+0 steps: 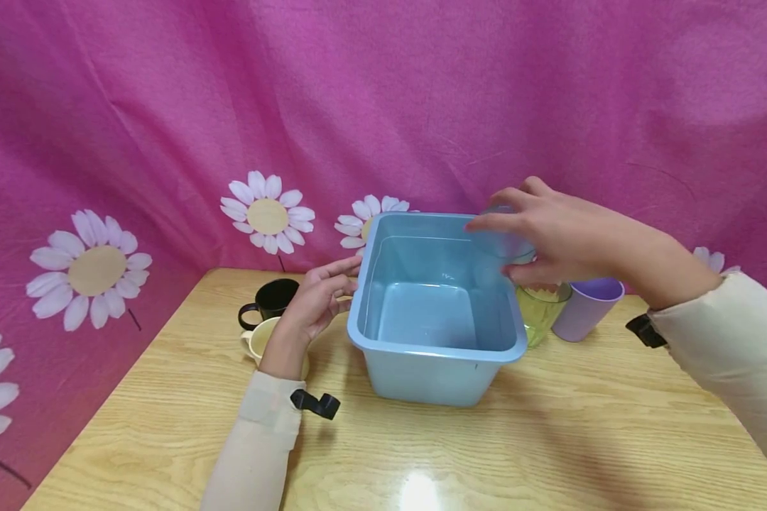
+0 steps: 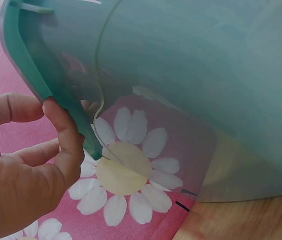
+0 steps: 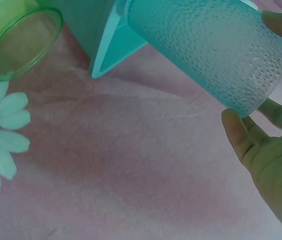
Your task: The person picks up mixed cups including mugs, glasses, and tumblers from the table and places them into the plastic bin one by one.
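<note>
A grey-blue plastic basin (image 1: 431,376) stands upright on the wooden table, its inner floor visible. My left hand (image 1: 319,294) is at its left side, fingers touching the outside of the rim (image 2: 28,75); they do not reach over it. My right hand (image 1: 543,231) is above the basin's back right corner. It grips one end of a clear, bumpy-textured cup (image 3: 205,55) between thumb and fingers. The cup hangs tilted, its far end inside the basin. In the head view, the cup is blurred and partly hidden by the fingers.
Right of the basin stand a yellow-green clear cup (image 1: 537,319) and a purple cup (image 1: 584,312). Near my left wrist are a black mug (image 1: 273,301) and a cream mug (image 1: 259,341). A pink cloth (image 1: 390,106) with daisies hangs behind the table (image 1: 371,454).
</note>
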Tool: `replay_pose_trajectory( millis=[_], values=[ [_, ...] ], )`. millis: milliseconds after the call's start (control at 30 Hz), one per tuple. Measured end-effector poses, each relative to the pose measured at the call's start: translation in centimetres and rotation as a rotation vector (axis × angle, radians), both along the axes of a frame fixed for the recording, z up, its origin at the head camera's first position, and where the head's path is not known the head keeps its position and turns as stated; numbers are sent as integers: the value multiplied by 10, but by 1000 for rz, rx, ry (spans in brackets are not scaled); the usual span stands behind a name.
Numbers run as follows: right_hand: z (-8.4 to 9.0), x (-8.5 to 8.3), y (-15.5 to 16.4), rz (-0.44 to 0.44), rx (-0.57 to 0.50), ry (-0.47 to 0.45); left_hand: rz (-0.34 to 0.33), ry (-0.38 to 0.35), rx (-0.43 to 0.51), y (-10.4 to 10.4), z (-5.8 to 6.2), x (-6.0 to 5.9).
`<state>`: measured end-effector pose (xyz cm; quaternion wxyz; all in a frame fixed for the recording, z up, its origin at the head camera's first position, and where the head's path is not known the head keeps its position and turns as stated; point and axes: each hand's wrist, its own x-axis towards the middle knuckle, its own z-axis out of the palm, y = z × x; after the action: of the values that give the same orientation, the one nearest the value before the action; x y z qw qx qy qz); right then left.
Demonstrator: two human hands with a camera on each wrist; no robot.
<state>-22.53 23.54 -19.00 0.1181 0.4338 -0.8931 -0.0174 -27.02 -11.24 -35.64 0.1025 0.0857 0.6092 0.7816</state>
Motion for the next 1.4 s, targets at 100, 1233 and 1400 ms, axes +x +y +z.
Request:
replay_pose_trajectory(
  millis=[100,1233,1400],
  values=[
    [-5,-2,-4,7,-8,-5,-2,1,3,0,0,0],
    [-102,-21,-29,38,-11,-200,0,3,-14,-2,0,0],
    [-108,-22,-33,15,34,-216,2,4,-14,-2,0,0]
  ],
)
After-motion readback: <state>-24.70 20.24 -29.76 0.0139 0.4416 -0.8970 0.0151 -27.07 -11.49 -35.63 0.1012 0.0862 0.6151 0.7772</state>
